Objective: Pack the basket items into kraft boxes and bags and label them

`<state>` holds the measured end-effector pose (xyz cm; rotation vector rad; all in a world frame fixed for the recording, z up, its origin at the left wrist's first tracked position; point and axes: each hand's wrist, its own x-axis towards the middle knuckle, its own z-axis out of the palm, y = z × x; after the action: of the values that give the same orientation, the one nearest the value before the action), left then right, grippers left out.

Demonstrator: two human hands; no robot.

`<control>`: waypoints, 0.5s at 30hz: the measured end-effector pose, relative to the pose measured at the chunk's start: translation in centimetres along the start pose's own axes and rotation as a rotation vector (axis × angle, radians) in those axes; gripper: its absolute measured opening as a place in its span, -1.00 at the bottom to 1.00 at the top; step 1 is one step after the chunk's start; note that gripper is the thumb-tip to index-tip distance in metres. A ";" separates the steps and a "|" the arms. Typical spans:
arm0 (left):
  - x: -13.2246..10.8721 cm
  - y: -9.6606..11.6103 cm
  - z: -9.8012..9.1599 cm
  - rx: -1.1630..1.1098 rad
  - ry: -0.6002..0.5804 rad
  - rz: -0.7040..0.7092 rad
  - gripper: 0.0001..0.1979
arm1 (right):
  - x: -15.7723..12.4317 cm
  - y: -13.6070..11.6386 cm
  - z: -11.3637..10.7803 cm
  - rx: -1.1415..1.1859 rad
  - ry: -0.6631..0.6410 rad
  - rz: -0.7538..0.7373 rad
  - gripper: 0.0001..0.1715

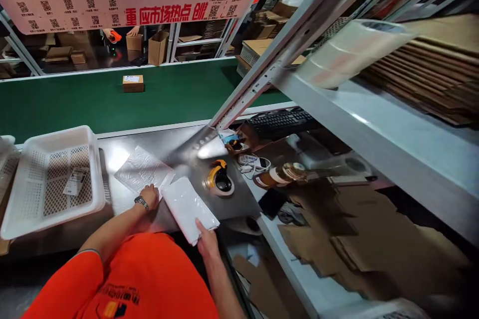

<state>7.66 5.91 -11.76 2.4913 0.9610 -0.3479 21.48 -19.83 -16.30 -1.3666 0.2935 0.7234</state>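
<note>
Left grip [150, 198] pinching bubble pouch [141, 167] edge, right grip [207, 241] clamping white packet [187, 205] edge, open tabletop [179, 152] beyond

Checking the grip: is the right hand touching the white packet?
Touching: in the head view, the right hand has its thumb on the white packet.

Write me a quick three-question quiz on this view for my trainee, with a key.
1. True or false: the small carton sits on the green belt.

2. Fill in the blank: as the picture shows it, the yellow-and-black tape dispenser lies to the ____ of the white package.

3. Multiple choice: what is the right hand holding?
A) the jar
B) the white package
C) the tape dispenser

Key: 1. True. 2. Right. 3. B.
</note>
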 end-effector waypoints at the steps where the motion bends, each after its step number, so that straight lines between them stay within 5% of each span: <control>1: -0.1 0.3 0.3 0.004 -0.002 -0.010 -0.65 | 0.2 0.2 0.5 -0.005 -0.002 0.019 -0.21; 8: 1.1 0.5 0.2 -0.047 0.015 -0.158 -0.37 | 1.1 0.6 0.6 -0.085 -0.029 -0.011 -0.26; 15: 2.1 -0.9 -0.3 -0.159 0.104 -0.152 -0.57 | 1.7 -1.4 2.7 -0.135 -0.111 -0.059 -0.24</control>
<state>8.58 7.79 -12.60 2.3179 1.1763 -0.1821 23.07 -16.80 -15.60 -1.4511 0.1178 0.7781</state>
